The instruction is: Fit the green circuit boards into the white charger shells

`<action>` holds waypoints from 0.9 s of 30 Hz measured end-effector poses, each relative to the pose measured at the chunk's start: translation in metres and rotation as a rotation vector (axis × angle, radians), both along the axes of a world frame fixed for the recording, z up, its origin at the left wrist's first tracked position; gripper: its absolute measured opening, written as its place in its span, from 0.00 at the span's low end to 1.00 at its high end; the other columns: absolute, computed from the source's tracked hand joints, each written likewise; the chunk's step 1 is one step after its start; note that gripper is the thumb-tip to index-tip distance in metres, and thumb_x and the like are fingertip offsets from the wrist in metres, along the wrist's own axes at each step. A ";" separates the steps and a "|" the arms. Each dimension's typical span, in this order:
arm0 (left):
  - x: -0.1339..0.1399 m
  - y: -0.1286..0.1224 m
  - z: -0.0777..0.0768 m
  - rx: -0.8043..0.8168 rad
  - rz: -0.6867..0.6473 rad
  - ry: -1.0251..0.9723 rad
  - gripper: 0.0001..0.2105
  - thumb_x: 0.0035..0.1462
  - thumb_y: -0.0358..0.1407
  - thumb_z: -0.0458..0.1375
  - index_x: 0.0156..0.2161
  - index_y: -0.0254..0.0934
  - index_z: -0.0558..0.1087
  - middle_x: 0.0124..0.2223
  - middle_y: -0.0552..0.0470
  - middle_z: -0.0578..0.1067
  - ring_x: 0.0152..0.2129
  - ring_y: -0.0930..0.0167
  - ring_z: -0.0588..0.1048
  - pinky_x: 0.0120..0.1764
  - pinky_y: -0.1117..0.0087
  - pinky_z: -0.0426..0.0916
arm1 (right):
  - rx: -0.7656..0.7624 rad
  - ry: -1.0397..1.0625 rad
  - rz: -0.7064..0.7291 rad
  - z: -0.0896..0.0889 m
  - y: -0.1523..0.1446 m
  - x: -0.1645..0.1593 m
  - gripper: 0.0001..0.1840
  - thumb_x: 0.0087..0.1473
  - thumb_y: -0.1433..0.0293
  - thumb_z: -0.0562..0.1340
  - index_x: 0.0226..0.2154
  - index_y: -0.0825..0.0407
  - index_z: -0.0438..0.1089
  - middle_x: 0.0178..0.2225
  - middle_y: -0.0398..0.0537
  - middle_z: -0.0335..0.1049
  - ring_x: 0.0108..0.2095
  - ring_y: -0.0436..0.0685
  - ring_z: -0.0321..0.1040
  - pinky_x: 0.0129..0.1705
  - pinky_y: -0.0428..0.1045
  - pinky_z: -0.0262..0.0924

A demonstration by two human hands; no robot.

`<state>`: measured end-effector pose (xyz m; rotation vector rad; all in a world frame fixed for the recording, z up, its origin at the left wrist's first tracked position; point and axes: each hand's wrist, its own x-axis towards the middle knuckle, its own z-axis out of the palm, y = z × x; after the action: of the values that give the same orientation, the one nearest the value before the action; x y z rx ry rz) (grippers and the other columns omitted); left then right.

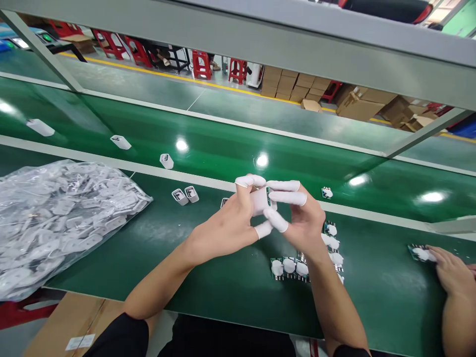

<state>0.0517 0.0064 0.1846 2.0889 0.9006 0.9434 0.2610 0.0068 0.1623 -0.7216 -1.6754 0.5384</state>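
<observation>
My left hand [230, 218], with white finger cots on its fingertips, grips a white plastic housing [259, 202] above the green bench. From the right, my right hand [297, 213], also in finger cots, pinches a green circuit board [268, 196] at the housing's open end. The board seems partly inside; how deep is hidden by the fingers. Below my right wrist lies a row of circuit boards [289, 266] topped with white blobs, and more boards [332, 229] line up behind that forearm. Two white housings [180, 197] stand left of my hands.
A clear bag [67, 218] full of white plastic parts covers the bench's left side. Several housings and one board [327, 193] sit on the green strip beyond the pale rail. At right, a co-worker's hand [451, 270] touches another board [420, 253]. A metal frame [238, 39] crosses overhead.
</observation>
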 end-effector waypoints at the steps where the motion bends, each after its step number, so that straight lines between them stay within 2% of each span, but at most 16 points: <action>1: -0.003 -0.002 0.003 -0.053 -0.010 -0.004 0.33 0.64 0.36 0.71 0.63 0.48 0.54 0.57 0.44 0.71 0.48 0.62 0.77 0.47 0.56 0.79 | -0.104 0.135 0.022 0.000 0.002 0.000 0.17 0.59 0.67 0.78 0.50 0.37 0.83 0.54 0.48 0.85 0.51 0.63 0.83 0.51 0.62 0.81; 4: -0.007 -0.002 0.007 -0.101 -0.051 -0.049 0.36 0.62 0.41 0.75 0.65 0.50 0.59 0.54 0.46 0.74 0.40 0.66 0.75 0.41 0.60 0.78 | -0.435 0.522 0.060 0.003 0.008 -0.001 0.12 0.59 0.57 0.79 0.43 0.38 0.82 0.47 0.43 0.86 0.51 0.61 0.84 0.56 0.60 0.81; 6: -0.005 0.002 0.003 -0.046 -0.030 -0.117 0.32 0.63 0.41 0.75 0.65 0.49 0.64 0.53 0.47 0.75 0.39 0.68 0.75 0.38 0.62 0.75 | -0.613 0.685 0.083 0.005 0.009 -0.001 0.15 0.59 0.51 0.77 0.43 0.38 0.80 0.47 0.42 0.86 0.51 0.60 0.84 0.56 0.59 0.81; 8: 0.002 0.005 -0.004 0.060 0.015 -0.198 0.25 0.65 0.39 0.73 0.61 0.47 0.68 0.51 0.48 0.76 0.40 0.68 0.76 0.38 0.64 0.73 | -0.716 0.758 0.109 0.004 0.011 0.001 0.16 0.62 0.48 0.74 0.44 0.38 0.79 0.50 0.42 0.86 0.52 0.58 0.83 0.57 0.57 0.81; 10: 0.011 0.007 -0.011 0.160 0.041 -0.248 0.21 0.66 0.37 0.71 0.59 0.45 0.70 0.49 0.49 0.76 0.38 0.70 0.76 0.37 0.66 0.71 | -0.737 0.732 0.136 -0.001 0.014 0.004 0.18 0.66 0.46 0.69 0.48 0.39 0.79 0.53 0.44 0.86 0.54 0.59 0.83 0.58 0.58 0.81; 13: 0.021 0.006 -0.018 0.224 0.049 -0.260 0.21 0.66 0.37 0.71 0.59 0.43 0.70 0.46 0.51 0.77 0.35 0.71 0.76 0.34 0.68 0.71 | -0.677 0.568 0.182 -0.011 0.019 0.007 0.23 0.70 0.43 0.62 0.52 0.40 0.77 0.57 0.49 0.85 0.57 0.63 0.83 0.58 0.62 0.81; 16: 0.027 0.005 -0.020 0.264 0.068 -0.311 0.21 0.66 0.37 0.71 0.60 0.43 0.70 0.45 0.52 0.76 0.34 0.72 0.76 0.33 0.69 0.71 | -0.665 0.561 0.202 -0.016 0.020 0.008 0.22 0.69 0.45 0.62 0.52 0.41 0.76 0.57 0.50 0.85 0.55 0.65 0.84 0.55 0.63 0.82; 18: 0.029 0.007 -0.022 0.343 0.096 -0.358 0.22 0.66 0.37 0.71 0.61 0.43 0.70 0.44 0.53 0.74 0.34 0.72 0.75 0.33 0.69 0.71 | -0.702 0.596 0.188 -0.015 0.019 0.005 0.20 0.66 0.46 0.65 0.48 0.42 0.76 0.53 0.49 0.86 0.51 0.65 0.85 0.53 0.63 0.82; 21: 0.032 0.011 -0.025 0.495 0.195 -0.331 0.21 0.65 0.39 0.71 0.58 0.42 0.72 0.43 0.52 0.71 0.37 0.69 0.73 0.37 0.66 0.73 | -0.785 0.541 0.170 -0.010 0.015 -0.001 0.20 0.63 0.45 0.68 0.43 0.43 0.75 0.42 0.47 0.87 0.43 0.63 0.85 0.46 0.60 0.83; 23: 0.035 0.011 -0.027 0.542 0.287 -0.283 0.18 0.64 0.42 0.72 0.54 0.41 0.74 0.44 0.51 0.70 0.39 0.67 0.73 0.38 0.63 0.73 | -0.860 0.521 0.175 -0.007 0.013 -0.006 0.22 0.60 0.44 0.70 0.39 0.44 0.75 0.35 0.46 0.84 0.35 0.62 0.82 0.40 0.58 0.82; 27: 0.040 0.007 -0.029 0.569 0.419 -0.291 0.15 0.61 0.42 0.73 0.43 0.40 0.73 0.38 0.53 0.68 0.33 0.69 0.68 0.33 0.66 0.66 | -0.993 0.607 0.197 -0.002 0.012 -0.015 0.26 0.51 0.43 0.78 0.32 0.45 0.75 0.27 0.43 0.79 0.24 0.56 0.73 0.27 0.52 0.74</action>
<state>0.0913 0.0137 0.1555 2.1554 1.0151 1.8515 0.2457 0.0184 0.1600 -0.9489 -0.8391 1.6036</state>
